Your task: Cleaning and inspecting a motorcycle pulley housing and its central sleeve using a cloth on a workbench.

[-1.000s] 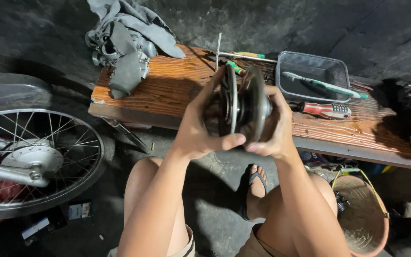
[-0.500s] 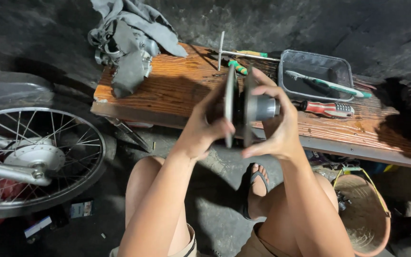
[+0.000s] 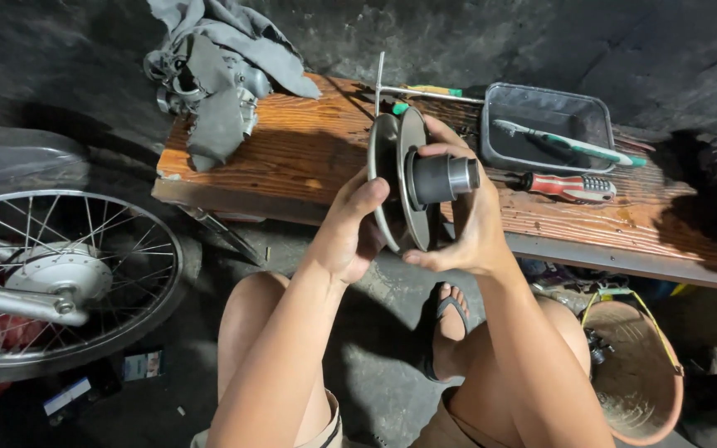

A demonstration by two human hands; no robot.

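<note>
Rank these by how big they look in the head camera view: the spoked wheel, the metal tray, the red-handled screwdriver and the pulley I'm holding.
1. Spoked wheel, largest, though cut off at the left edge.
2. Metal tray and pulley: they look alike, and the pulley is nearer the camera, so no ranking.
3. Red-handled screwdriver, smallest.

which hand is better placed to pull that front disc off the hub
Right, probably. The right hand already cups the front disc, thumb at its lower rim and fingers behind, beside the protruding hub. The left hand grips the rear disc, so it can brace.
</note>
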